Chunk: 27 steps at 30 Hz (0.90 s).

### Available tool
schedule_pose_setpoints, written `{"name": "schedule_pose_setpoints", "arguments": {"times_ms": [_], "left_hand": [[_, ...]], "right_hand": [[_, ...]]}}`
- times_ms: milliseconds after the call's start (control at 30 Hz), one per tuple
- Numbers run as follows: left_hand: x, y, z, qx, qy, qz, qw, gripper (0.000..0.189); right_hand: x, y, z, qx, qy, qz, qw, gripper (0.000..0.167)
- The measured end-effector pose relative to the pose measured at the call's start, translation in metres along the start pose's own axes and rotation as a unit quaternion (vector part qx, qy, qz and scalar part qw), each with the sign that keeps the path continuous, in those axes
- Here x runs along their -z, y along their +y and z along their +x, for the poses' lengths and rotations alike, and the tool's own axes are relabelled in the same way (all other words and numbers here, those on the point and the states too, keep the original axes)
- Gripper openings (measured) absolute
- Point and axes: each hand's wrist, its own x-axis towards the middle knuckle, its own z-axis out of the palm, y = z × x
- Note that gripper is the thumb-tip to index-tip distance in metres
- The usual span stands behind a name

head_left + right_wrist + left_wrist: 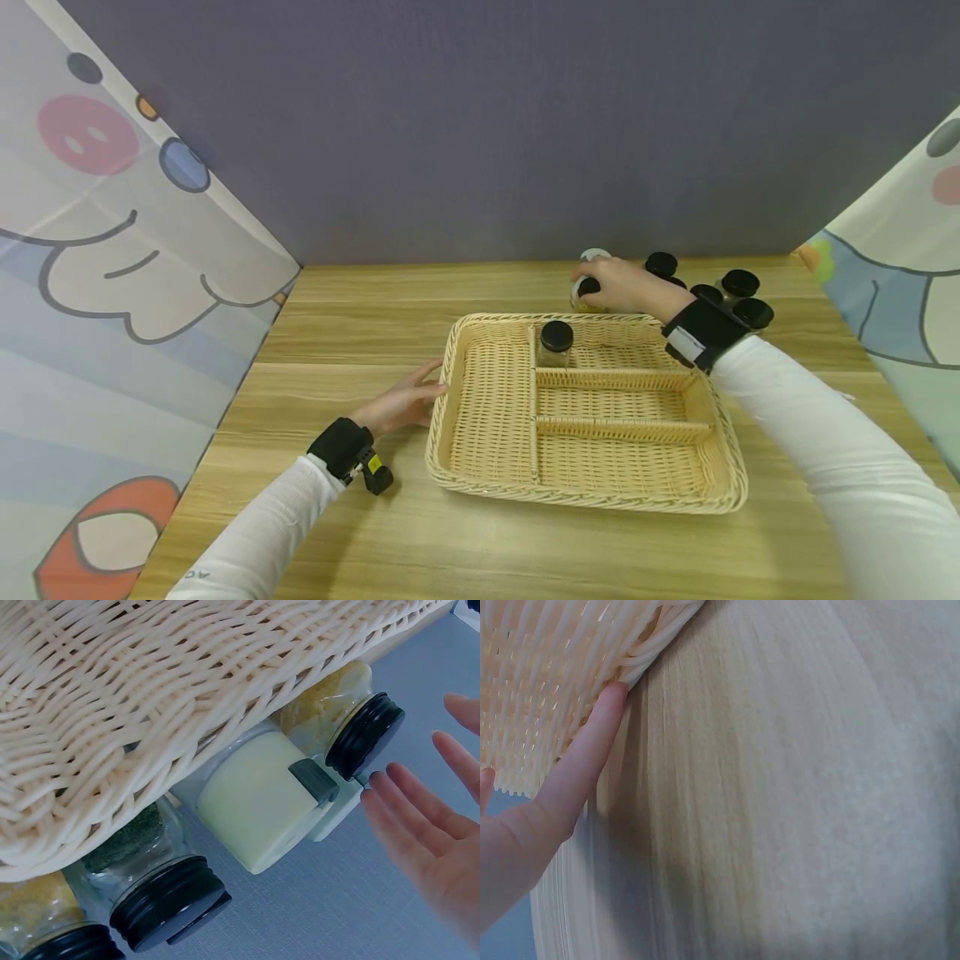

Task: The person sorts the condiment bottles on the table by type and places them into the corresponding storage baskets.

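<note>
A wicker basket (491,493) with dividers lies on the table, one black-lidded jar (556,337) standing in its back middle compartment. At the basket's left side, my left hand (405,406) touches the rim with extended fingers; in the left wrist view a finger (592,742) lies along the weave. My right hand (618,283) is behind the basket, over a black-lidded jar (322,709) with yellow contents. In the right wrist view my right fingers are spread close to its lid (366,736); whether they touch it I cannot tell.
Behind the basket's right side stand several black-lidded jars (738,284), one with dark green contents (131,840). A container with a pale green lid (259,802) and dark tab is among them. A grey wall (450,133) rises behind the table (360,317).
</note>
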Motion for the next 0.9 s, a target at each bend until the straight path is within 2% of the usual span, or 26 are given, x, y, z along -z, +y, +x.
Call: {"name": "schedule_pose_setpoints", "arguments": {"times_ms": [300, 633, 900], "left_hand": [[0.008, -0.012, 0.007, 0.000, 0.015, -0.009, 0.9998, 0.058], [0.009, -0.013, 0.008, -0.001, 0.013, -0.010, 0.9999, 0.058], [0.009, -0.013, 0.008, 0.001, 0.020, -0.006, 0.9998, 0.061]], "right_hand": [[-0.002, 0.006, 0.002, -0.010, -0.007, 0.001, 0.9999, 0.038], [-0.006, 0.012, 0.006, -0.011, -0.004, 0.009, 0.9999, 0.039], [-0.011, 0.015, 0.011, 0.022, 0.001, -0.001, 0.9997, 0.039]]}}
